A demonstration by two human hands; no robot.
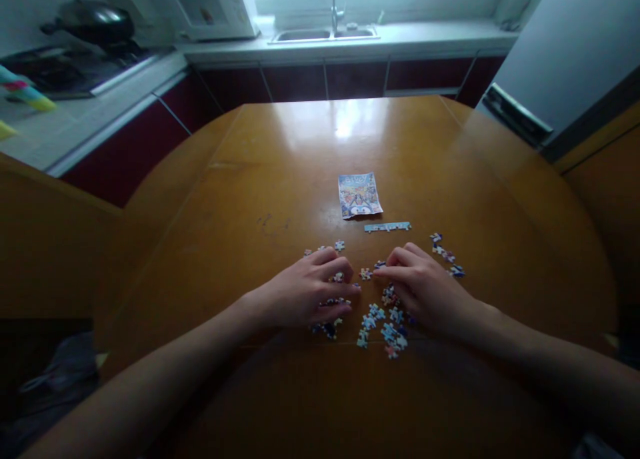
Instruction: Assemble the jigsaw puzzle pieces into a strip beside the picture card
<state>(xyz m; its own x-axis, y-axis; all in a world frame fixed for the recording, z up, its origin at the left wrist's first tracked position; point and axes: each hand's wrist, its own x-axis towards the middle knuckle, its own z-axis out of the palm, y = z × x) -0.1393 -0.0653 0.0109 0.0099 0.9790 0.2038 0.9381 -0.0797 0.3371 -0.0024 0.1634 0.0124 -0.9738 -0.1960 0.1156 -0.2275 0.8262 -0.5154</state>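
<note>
Loose jigsaw pieces [369, 321] lie in a scattered group on the wooden table. My left hand [313, 287] is low over some of them, fingers apart and curved. A small piece shows at its index fingertip, and others lie partly hidden under the palm. My right hand [420, 282] is closed, its fingertips at a dark jigsaw piece [380, 264]; the grip itself is partly hidden. Between the two hands lies another jigsaw piece [365, 274]. Beyond my right hand is a joined strip of pieces [388, 226], pale blue along its straight edge.
A creased picture sheet [359, 196] lies past the strip. Several pieces [443, 252] sit right of my right hand. The round-ended table [280, 152] reaches toward a counter with a sink [327, 35]. A covered pan [95, 22] stands on the stove at left.
</note>
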